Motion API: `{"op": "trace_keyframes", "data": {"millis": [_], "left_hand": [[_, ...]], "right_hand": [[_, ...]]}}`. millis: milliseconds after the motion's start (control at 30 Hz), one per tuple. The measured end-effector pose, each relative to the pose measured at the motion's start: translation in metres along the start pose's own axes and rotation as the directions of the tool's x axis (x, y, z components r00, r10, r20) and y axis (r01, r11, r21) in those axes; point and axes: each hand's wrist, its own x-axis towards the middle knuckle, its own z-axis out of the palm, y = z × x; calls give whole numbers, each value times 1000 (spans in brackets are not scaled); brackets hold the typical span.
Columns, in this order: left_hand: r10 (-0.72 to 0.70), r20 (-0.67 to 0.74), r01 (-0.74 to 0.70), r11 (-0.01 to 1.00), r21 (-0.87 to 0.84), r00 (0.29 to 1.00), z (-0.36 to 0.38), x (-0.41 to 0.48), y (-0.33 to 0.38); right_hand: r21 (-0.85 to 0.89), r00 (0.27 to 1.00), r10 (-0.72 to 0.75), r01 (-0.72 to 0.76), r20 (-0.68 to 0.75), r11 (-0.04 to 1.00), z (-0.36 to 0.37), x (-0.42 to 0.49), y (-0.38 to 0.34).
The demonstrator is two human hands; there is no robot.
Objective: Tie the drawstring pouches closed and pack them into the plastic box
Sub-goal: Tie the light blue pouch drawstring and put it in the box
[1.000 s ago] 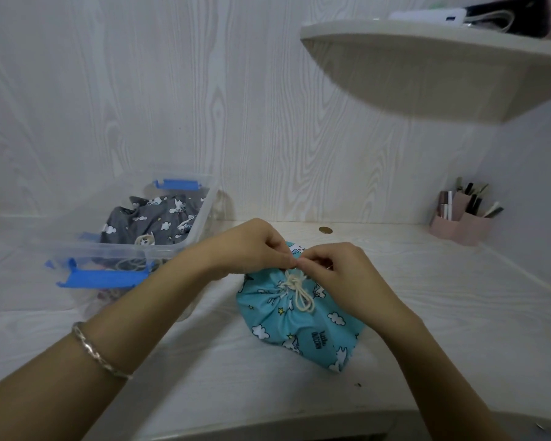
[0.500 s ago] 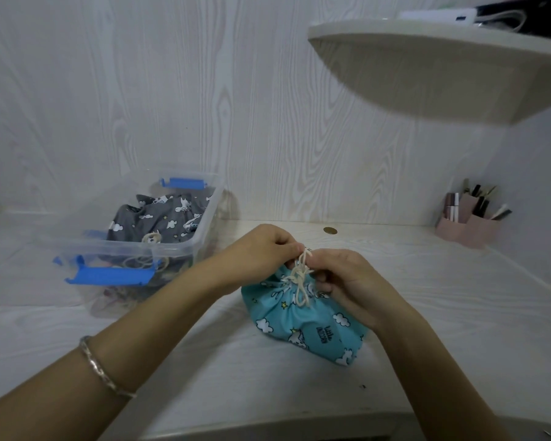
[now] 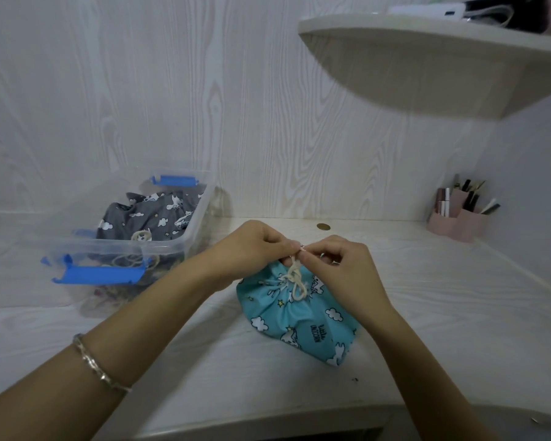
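"Fingers of both hands are on that cord, aren't they?"

"Yes. The left hand (image 3: 255,246) and the right hand (image 3: 341,268) meet above the gathered mouth of the turquoise cloth pouch printed with white unicorns and clouds (image 3: 303,323). Each pinches a strand of the cream cotton drawstring (image 3: 295,281) between thumb and fingertips. A knot or loop sits just under the pinch, though I can't tell how tight it is."

"And the pouch itself?"

"It lies on the pale wood-grain desk (image 3: 204,361), right in front of the person. Its mouth is towards the wall and its bottom points back to the near right, so its long axis runs from the hands down that way."

"So where is it headed?"

"The clear plastic box with blue latches (image 3: 109,246) stands to the left of the pouch, by the wall, lid off, with a grey cloud-print pouch (image 3: 153,214) already inside. That's the relation that matters — the box lies leftward from the grip, so I'd judge the left hand the nearer one to carry it across. Once the knot is snug, the pouch would have to swing left and slightly away, over the box's right wall."

"Anything close to that path?"

"A small brass-coloured disc (image 3: 323,226) lies behind the hands near the wall, and a pink pen holder (image 3: 458,218) stands far right — both off that line."
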Motion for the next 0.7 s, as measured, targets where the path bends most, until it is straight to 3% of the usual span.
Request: {"op": "trace_keyframes", "data": {"millis": [100,233,300,433,533,700], "left_hand": [[84,-2,-83,991,107,996,-3,-2,-3],[204,-177,-99,877,471,963,-7,-2,-4],[254,-251,-74,825,561,934,-10,-1,-7],[258,-265,-42,786,617,929,-7,0,-11],[245,-279,-41,814,580,928,-6,0,-12],[248,-237,-79,828,556,939,-6,-3,-11]], "right_hand": [[6,998,59,-59,25,998,-9,1,4],[111,966,218,-234,135,966,-25,0,11],[144,941,253,-289,225,946,-36,-1,17],[112,885,280,-342,371,933,-45,-5,23],[63,890,255,-299,378,952,-37,-8,21],[-63,798,223,-228,559,972,0,-17,7]]}}
